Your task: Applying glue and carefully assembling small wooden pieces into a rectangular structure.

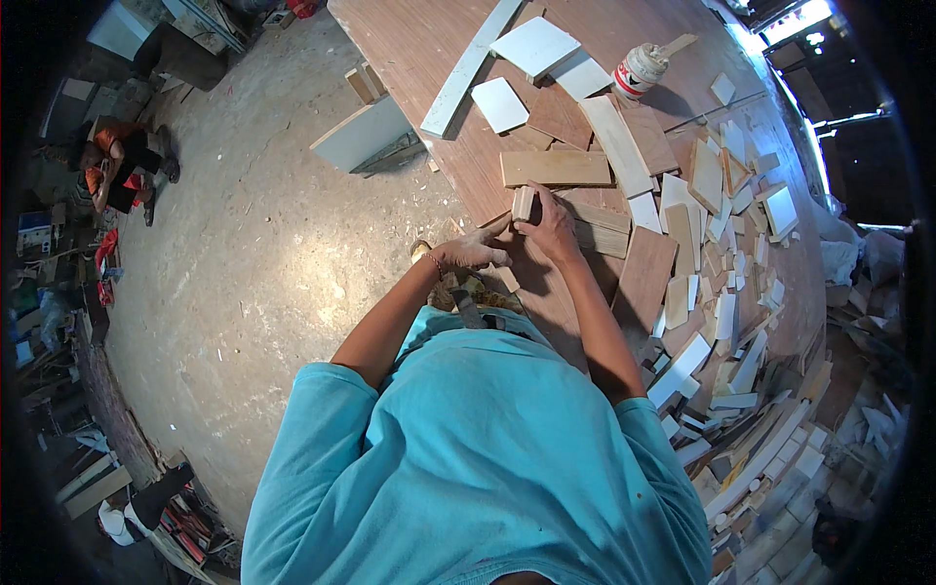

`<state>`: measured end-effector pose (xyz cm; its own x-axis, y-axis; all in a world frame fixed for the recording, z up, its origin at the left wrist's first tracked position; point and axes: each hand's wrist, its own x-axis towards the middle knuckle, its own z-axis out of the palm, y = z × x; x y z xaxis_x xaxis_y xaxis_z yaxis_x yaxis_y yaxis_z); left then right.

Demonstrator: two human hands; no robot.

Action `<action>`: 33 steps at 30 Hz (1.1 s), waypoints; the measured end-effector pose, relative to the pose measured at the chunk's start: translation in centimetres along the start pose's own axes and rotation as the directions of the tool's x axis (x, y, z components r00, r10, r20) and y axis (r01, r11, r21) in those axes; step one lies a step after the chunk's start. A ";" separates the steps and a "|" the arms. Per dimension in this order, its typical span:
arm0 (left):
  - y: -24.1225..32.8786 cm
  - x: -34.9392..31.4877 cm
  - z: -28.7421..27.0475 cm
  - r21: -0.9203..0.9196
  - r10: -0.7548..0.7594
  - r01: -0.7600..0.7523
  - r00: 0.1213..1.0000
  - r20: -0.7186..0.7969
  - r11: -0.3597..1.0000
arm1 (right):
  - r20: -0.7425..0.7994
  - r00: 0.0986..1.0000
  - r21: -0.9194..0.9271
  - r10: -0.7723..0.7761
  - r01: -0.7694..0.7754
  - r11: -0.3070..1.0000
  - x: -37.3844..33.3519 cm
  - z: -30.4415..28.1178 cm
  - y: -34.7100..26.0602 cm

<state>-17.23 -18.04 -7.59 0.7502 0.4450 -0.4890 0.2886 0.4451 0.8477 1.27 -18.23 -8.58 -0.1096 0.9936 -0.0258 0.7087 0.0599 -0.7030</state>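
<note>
At the near edge of the wooden table point(546, 285), my right hand point(553, 230) grips a small light wood block point(524, 204) between thumb and fingers. My left hand point(472, 251) is just left of it, its fingers stretched toward the block and apart from the thumb. Whether those fingertips touch the block I cannot tell. Below the left hand lies a small wood piece point(507, 279). Right beyond the block, a pale wood board point(556, 169) lies flat, and a browner wood board point(601, 238) lies to the right of my right hand.
A white bottle with red markings point(640, 72) stands at the far right with a flat stick in its mouth. White-faced boards point(535, 47) lie at the back. Many wood offcuts point(723, 239) cover the right side. Another person point(122, 161) sits far left across the concrete floor point(244, 253).
</note>
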 end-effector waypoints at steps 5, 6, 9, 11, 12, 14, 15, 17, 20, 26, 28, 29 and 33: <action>-1.2 0.6 -0.4 0.064 0.042 -0.044 0.999 0.026 0.997 | 0.050 0.998 0.022 0.039 -0.040 0.999 0.1 0.0 -0.1; -0.9 0.5 -0.3 0.064 0.041 -0.043 0.999 0.029 0.997 | 0.049 0.998 0.023 0.042 -0.043 0.999 0.0 -0.2 -0.3; -0.7 0.3 -0.1 -0.046 0.007 -0.005 0.999 0.046 0.999 | 0.050 0.998 0.080 0.042 -0.046 0.996 -0.2 -0.6 -0.8; -1.7 0.8 -0.5 0.036 0.048 -0.049 0.999 0.020 0.998 | 0.027 0.999 0.063 0.040 -0.042 0.997 -0.2 -0.3 -0.8; -1.5 0.8 -0.4 0.036 0.047 -0.048 0.999 0.021 0.998 | 0.027 0.999 0.063 0.043 -0.044 0.997 -0.2 -0.2 -0.6; -1.2 0.9 -0.4 0.089 0.026 -0.027 1.000 0.007 0.996 | 0.020 1.000 0.006 0.023 -0.023 1.000 -0.1 0.0 -0.1; -1.2 0.8 -0.5 0.088 0.025 -0.026 1.000 0.006 0.996 | 0.022 0.999 0.007 0.023 -0.023 1.000 0.0 0.0 0.0; -1.1 0.8 -0.6 0.001 0.009 -0.009 1.000 0.026 1.000 | 0.041 0.999 0.016 0.019 -0.020 1.000 0.0 0.0 0.1; -1.3 0.8 -0.5 0.017 0.030 -0.030 1.000 0.000 0.999 | -0.033 0.997 -0.046 -0.074 0.072 0.996 -0.1 0.1 0.2; -1.9 1.7 -1.1 0.033 0.085 -0.084 0.996 -0.025 0.996 | -0.038 0.997 -0.063 -0.071 0.069 0.996 -0.1 0.2 0.6; -2.8 2.8 -2.2 0.038 0.077 -0.077 0.997 -0.001 0.996 | -0.004 1.000 -0.042 -0.029 0.029 0.999 0.0 0.2 0.2; -3.3 3.4 -2.8 0.045 0.067 -0.068 0.997 0.023 0.997 | 0.030 0.999 -0.023 0.013 -0.012 1.000 0.1 0.2 0.0; 0.4 3.2 -2.7 0.294 -0.075 0.068 0.997 0.014 0.953 | -0.003 1.000 -0.023 -0.008 0.008 1.000 -0.1 0.2 0.4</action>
<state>-16.31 -14.30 -9.41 0.7347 0.3995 -0.5483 0.5007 0.2259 0.8356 1.41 -18.30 -9.03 -0.1131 0.9934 -0.0176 0.7235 0.0702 -0.6867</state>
